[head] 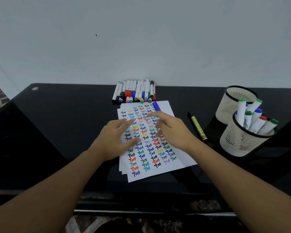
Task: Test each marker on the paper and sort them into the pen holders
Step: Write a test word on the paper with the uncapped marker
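- plain pale wall behind a black glossy bench; a round metal fitting sits near its far left corner.
- paper: a small stack of white sheets at bench centre, covered in rows of the handwritten word "test" in black, red, green, blue, yellow and purple.
- left hand: laid flat on the left part of the paper, fingers straight and spread, holding nothing.
- right hand: above the right part of the paper, fingers loosely extended toward the far edge, nothing in its grip.
- blue marker cap: lies on the far right corner of the paper, just beyond the right fingertips.
- untested markers: a row of white-barrelled markers with coloured caps against the wall, just beyond the paper; barrel print too small to read.
- yellow-labelled marker: lies on the bench right of the paper; its label is blurred.
- near pen holder: cream mesh cup with black rim, at right, holding markers with green, blue and red caps.
- far pen holder: same kind, touching the near one from behind; contents cannot be told.
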